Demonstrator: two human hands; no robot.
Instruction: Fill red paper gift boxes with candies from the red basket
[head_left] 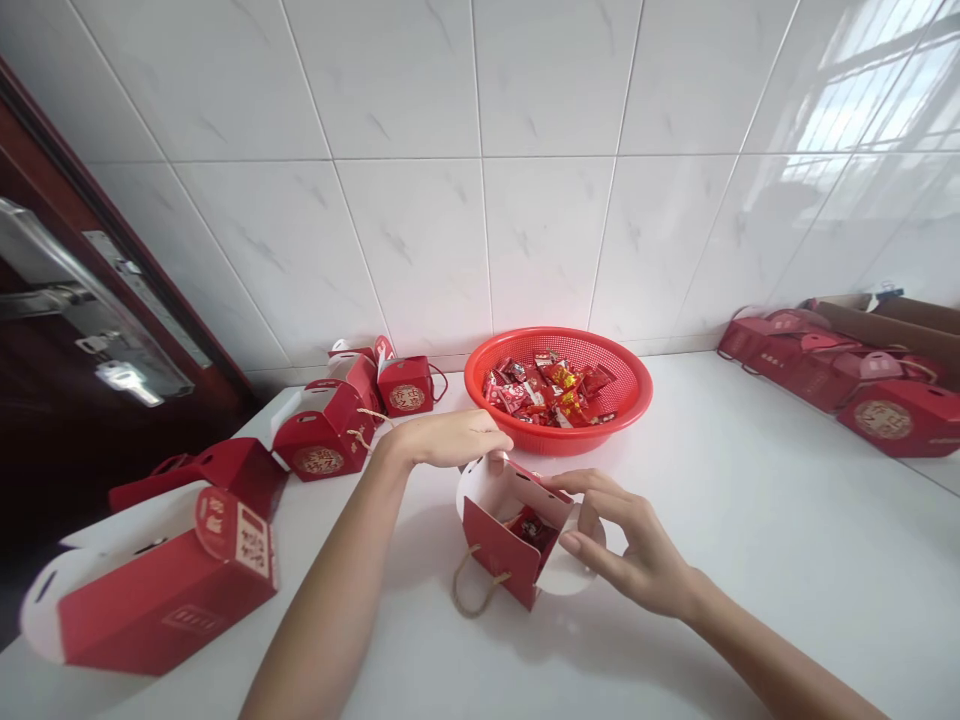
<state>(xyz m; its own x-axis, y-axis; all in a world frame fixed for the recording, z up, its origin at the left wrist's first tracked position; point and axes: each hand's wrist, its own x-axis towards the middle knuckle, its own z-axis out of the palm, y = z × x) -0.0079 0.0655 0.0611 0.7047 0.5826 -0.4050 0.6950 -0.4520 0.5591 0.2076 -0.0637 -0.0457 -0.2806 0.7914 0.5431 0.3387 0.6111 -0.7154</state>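
Observation:
A small red paper gift box stands upright on the white table with its top open and its round white end flaps folded outward. Red-wrapped candies lie inside it, and a twine handle hangs from its near side. My left hand is closed at the box's far left corner, fingers bent down over the rim; its fingertips are partly hidden. On the right, my right hand grips the box, thumb at the right end flap and fingers along the far panel.
Behind the box sits a red plastic basket of wrapped candies, near the tiled wall. Several red boxes line the left side, some with open tops. More red boxes stand at right beside a brown carton. A dark door is at left.

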